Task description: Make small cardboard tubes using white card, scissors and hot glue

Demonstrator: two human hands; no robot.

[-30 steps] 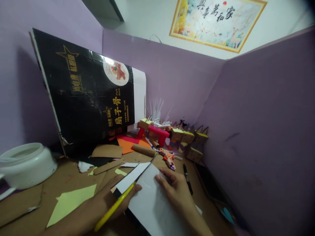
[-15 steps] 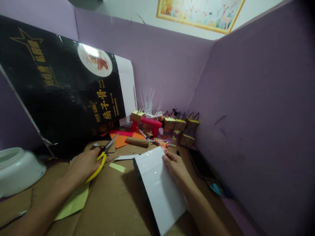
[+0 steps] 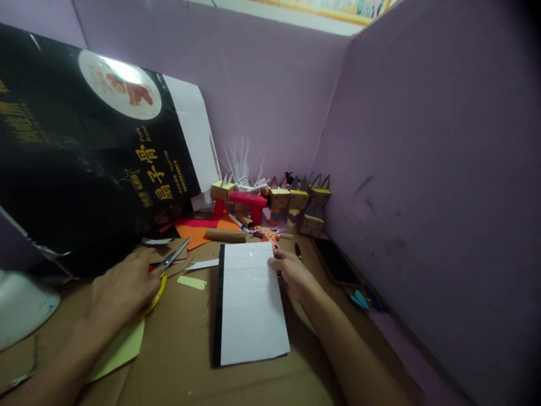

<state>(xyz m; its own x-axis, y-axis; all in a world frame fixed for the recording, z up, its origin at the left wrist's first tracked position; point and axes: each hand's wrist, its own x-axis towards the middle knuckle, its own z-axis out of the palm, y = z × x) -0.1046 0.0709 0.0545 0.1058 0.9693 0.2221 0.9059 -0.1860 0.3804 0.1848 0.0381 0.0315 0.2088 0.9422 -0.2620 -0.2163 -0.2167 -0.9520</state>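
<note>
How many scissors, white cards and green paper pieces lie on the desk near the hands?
scissors: 1
white card: 1
green paper pieces: 2
Total: 4

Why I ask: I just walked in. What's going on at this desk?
A person is at a cardboard-covered desk walled in purple. Their left hand grips the yellow-handled scissors, held low over the desk with the blades pointing toward the back. Their right hand has its fingertips at the right edge of a white card with a black left edge, lying flat on the cardboard. A big black food box leans at the left, and small cardboard figures line the back.
</note>
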